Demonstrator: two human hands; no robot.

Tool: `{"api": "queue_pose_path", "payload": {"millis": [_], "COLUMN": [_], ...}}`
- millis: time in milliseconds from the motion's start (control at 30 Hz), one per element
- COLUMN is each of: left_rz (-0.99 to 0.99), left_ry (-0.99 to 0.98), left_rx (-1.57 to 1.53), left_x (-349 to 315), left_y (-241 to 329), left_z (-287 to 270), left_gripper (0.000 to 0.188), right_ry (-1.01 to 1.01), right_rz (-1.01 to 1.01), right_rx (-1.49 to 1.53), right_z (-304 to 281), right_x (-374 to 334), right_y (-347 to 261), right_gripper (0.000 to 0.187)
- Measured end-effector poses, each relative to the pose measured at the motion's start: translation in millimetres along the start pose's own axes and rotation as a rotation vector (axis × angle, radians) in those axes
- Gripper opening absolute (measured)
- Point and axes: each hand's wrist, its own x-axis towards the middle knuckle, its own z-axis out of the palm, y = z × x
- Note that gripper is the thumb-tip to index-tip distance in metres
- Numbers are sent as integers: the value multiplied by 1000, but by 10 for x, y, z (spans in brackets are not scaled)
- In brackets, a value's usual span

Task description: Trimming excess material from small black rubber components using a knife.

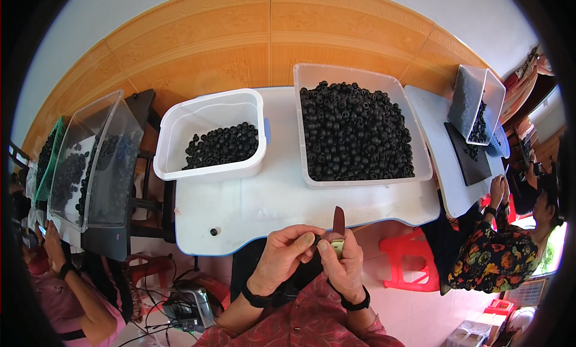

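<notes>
The knife (339,220) is in the right hand (345,265), fingers wrapped round its handle, blade pointing away from the body. Just left of the blade's base, the left hand (282,254) pinches a black bead (317,239), axis unclear. Beyond stand two tubs (366,182).

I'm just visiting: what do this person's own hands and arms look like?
The left hand and right hand are bare, ungloved, with ordinary human fingers. Each wrist wears a black band. Bare forearms lead down to a red patterned shirt.
</notes>
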Motion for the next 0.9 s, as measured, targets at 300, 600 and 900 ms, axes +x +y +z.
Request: {"api": "queue_pose_path", "payload": {"millis": [300, 600, 900], "left_rz": [-20, 38, 78], "left_ry": [62, 35, 78], "left_rx": [-122, -124, -62], "left_x": [-16, -30, -30], "left_y": [-43, -74, -129], "left_z": [-42, -64, -66], "left_gripper": [22, 22, 20], "right_ry": [2, -33, -25], "right_rz": [-139, -152, -142], "right_rx": [-226, -290, -335], "right_z": [57, 59, 71], "right_x": [20, 25, 31], "right_y": [-76, -56, -2], "right_gripper": [19, 24, 30]}}
